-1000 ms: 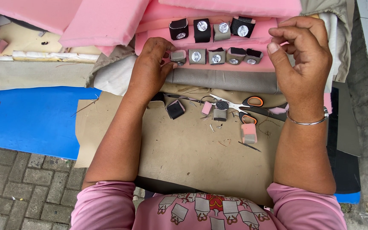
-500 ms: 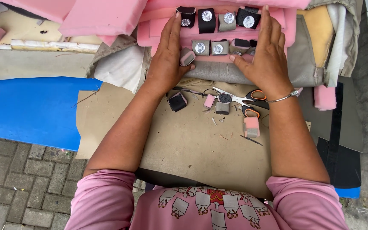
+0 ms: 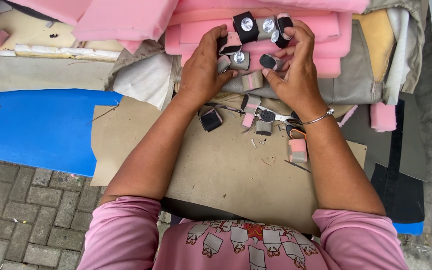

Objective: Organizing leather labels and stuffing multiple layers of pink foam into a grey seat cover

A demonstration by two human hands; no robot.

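nearest on the brown cardboard sheet (image 3: 216,165), loose pink foam offcuts (image 3: 297,149) and scissors (image 3: 281,118) lie. beyond it, left hand (image 3: 201,75) and right hand (image 3: 293,80) cup small fabric-wrapped foam pieces with silver studs (image 3: 246,26), fingers curled around them against the pink foam slab (image 3: 326,30), seemingly gathering them together.

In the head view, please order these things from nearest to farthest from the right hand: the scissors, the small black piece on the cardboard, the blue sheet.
From the right hand:
1. Scissors, just below the wrist, on the cardboard.
2. Small black piece, further left, under the left forearm side.
3. Blue sheet, far left of the frame.
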